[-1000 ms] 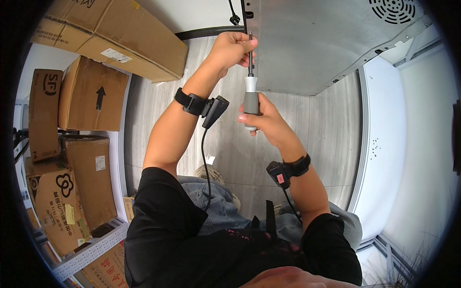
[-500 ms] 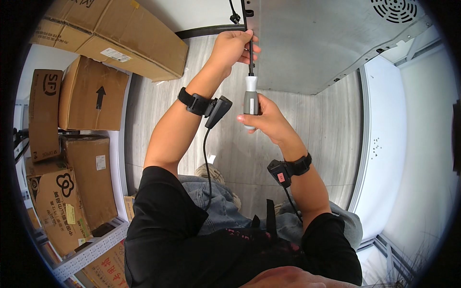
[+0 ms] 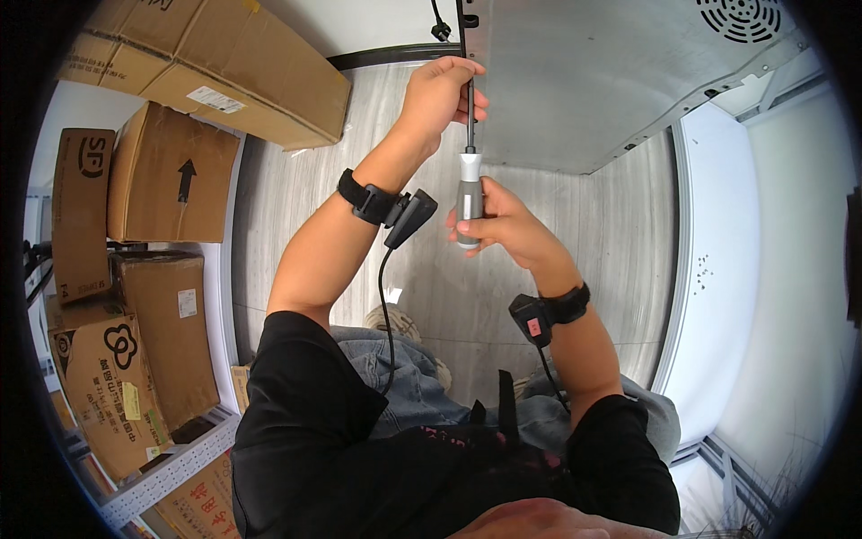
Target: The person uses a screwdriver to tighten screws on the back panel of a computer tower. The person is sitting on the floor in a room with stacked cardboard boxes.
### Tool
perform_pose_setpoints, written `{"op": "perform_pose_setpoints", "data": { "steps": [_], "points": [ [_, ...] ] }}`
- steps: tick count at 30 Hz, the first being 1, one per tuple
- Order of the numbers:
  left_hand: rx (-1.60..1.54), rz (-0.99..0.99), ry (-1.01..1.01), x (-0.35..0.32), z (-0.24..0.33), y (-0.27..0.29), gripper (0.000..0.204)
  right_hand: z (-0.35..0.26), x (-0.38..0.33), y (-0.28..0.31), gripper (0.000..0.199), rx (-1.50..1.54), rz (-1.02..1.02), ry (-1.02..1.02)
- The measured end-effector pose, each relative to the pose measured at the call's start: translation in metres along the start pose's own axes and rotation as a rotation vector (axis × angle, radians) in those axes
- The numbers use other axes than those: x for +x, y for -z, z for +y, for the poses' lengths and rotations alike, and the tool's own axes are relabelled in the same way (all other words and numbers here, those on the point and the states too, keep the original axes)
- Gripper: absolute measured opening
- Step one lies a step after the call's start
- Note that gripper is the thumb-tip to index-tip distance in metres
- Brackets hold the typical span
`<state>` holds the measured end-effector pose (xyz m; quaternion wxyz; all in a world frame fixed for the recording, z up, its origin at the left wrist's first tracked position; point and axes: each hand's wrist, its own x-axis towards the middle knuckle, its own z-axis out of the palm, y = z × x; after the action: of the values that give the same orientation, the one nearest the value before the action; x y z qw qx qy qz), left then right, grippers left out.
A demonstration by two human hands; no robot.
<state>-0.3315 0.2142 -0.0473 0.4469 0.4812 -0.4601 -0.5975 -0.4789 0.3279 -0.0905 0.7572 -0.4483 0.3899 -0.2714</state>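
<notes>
A screwdriver (image 3: 470,167) with a grey and white handle and a long dark shaft points away from me, along the left edge of a large grey metal cabinet (image 3: 575,90). Around its handle is my right hand (image 3: 507,225), thumb lying across the grey grip. My left hand (image 3: 442,97) is closed about the far part of the shaft, close to the cabinet's edge. The screwdriver's tip is hidden by the fingers and the edge, so I cannot tell what it touches. Both wrists carry black straps with small black devices and cables.
Several cardboard boxes (image 3: 171,180) are stacked on a white shelf (image 3: 180,467) at left, one long box (image 3: 260,81) reaching over the floor. A black plug (image 3: 441,31) hangs beside the cabinet. On the right runs a white ledge (image 3: 709,260) with small dark bits on it.
The screwdriver has come slightly toward me, and more of its shaft shows. My right hand has shifted its fingers on the handle; the left stays near the cabinet edge.
</notes>
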Motion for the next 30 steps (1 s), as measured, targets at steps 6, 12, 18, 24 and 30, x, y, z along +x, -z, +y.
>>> {"op": "perform_pose_setpoints", "data": {
  "steps": [6,12,18,24,30],
  "points": [
    [-0.275,0.01,-0.073,-0.017,0.0,-0.003,0.022,-0.03,-0.027,0.037,0.041,-0.126,0.035,-0.056],
    [-0.554,-0.058,-0.108,-0.028,0.009,-0.007,0.022,-0.124,-0.072,0.051,0.028,-0.527,0.16,-0.125],
    [-0.574,-0.23,-0.096,-0.049,0.031,-0.081,0.014,-0.194,-0.163,0.076,0.029,-0.852,0.297,-0.21],
    [-0.5,-0.554,0.001,-0.047,0.013,-0.198,0.013,-0.154,-0.281,0.143,0.032,-0.628,0.471,-0.074],
    [-0.183,-0.734,0.149,-0.058,-0.051,-0.325,0.011,-0.003,-0.381,0.239,0.042,-0.145,0.551,0.074]
  ]
}}
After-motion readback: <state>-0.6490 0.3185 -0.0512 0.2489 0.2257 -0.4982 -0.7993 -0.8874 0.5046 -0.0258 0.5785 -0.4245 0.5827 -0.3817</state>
